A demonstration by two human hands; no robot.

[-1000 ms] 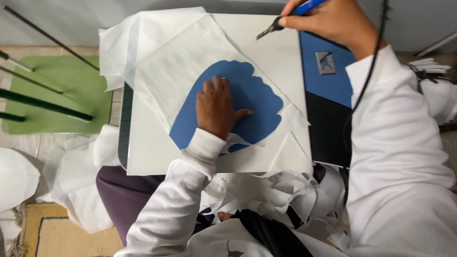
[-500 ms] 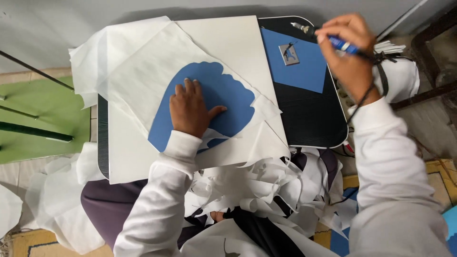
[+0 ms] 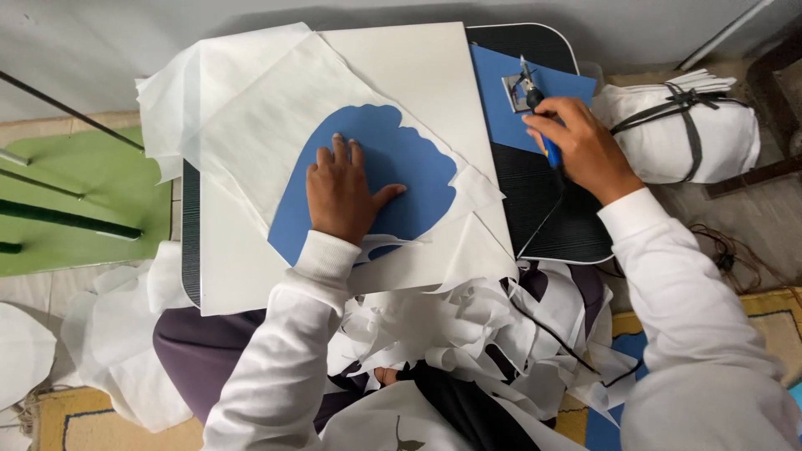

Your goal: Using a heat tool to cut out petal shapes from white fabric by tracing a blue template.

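My left hand (image 3: 342, 194) lies flat, fingers spread, on a blue scalloped template (image 3: 393, 167) that shows through a cut-out in white fabric sheets (image 3: 267, 108) on a white board (image 3: 418, 67). My right hand (image 3: 581, 146) grips a blue-handled corded cutting tool (image 3: 543, 125). Its metal tip rests on a small grey square (image 3: 514, 88) on a blue sheet (image 3: 518, 100), which lies on a black ribbed tray (image 3: 551, 217).
A tied bundle of white fabric (image 3: 693, 125) sits at the right. White fabric scraps (image 3: 451, 334) pile on my lap. A green mat with dark rods (image 3: 67, 209) lies at the left. The tool's black cord (image 3: 543, 225) runs down over the tray.
My right hand has come down from the upper edge and set the tool's tip on the blue sheet. The view has shifted. My left hand stays pressed on the template.
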